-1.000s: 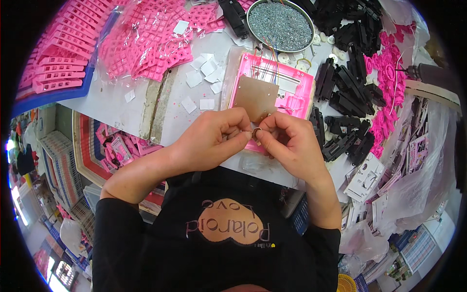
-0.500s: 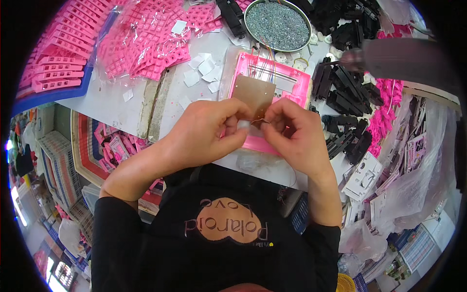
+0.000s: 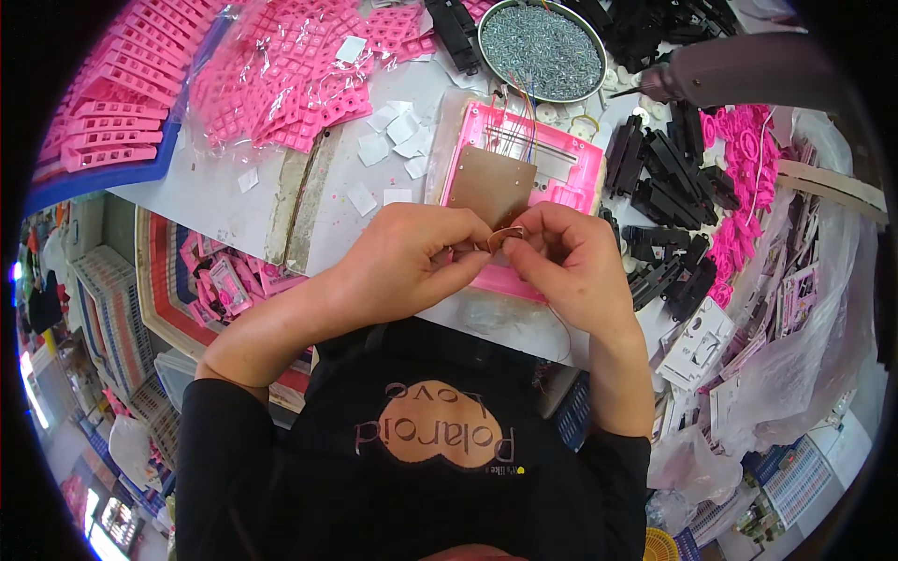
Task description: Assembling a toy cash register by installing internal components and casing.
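Note:
A small copper-coloured round piece with thin wire at it sits between my two hands; its exact kind is hard to make out. My left hand pinches at its left side, thumb and forefinger closed. On the other side, my right hand grips it between thumb and fingertips. Below both hands lies a pink plastic housing, its near part partly hidden by them. A brown circuit board rests over the housing, with several thin coloured wires running from its far edge.
Beyond the housing stands a round metal bowl of screws. A dark power screwdriver reaches in from the right above black plastic parts. White paper squares and bagged pink parts lie left; a blue tray holds pink strips.
Both hands stay close together over the housing. The copper-coloured piece has turned and shows more of its rounded shape. The power screwdriver has shifted slightly in view.

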The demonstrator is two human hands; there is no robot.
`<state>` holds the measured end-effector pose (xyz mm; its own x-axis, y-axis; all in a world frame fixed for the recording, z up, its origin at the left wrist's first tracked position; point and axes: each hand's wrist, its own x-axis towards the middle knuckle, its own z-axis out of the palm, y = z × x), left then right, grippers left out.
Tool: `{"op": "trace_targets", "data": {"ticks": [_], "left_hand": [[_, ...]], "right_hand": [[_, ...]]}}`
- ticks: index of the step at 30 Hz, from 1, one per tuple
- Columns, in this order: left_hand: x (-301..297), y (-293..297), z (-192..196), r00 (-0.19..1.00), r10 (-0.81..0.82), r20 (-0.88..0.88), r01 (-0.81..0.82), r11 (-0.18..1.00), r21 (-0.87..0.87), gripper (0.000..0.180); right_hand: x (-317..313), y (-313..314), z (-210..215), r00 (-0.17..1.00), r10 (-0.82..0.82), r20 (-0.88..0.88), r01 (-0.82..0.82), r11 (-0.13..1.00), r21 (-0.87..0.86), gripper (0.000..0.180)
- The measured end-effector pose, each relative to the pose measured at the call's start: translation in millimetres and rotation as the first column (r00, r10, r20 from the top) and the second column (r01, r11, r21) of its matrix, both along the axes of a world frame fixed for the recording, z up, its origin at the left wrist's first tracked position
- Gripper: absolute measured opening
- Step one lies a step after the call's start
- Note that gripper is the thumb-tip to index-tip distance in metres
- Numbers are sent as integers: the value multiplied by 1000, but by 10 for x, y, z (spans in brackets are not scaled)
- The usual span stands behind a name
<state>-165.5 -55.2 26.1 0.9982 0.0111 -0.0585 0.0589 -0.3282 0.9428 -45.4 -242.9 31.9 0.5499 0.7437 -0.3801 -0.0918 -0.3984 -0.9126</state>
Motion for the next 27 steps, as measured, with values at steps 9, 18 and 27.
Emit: {"op": "trace_targets", "data": {"ticks": [9,18,27], "left_hand": [[9,-44,2,995,42,-89,-45,998,-33,12],[36,-141,45,975,123,-185,-128,992,-18,8],[31,-152,37,985,135,-107,-132,991,36,8]], "right_hand": [[-49,-15,-85,990,-55,-129,64,996,70,10],[-94,9,-80,1000,-29,-8,30,996,89,8],[-131,9,-89,999,-47,17,45,991,128,7]]}}
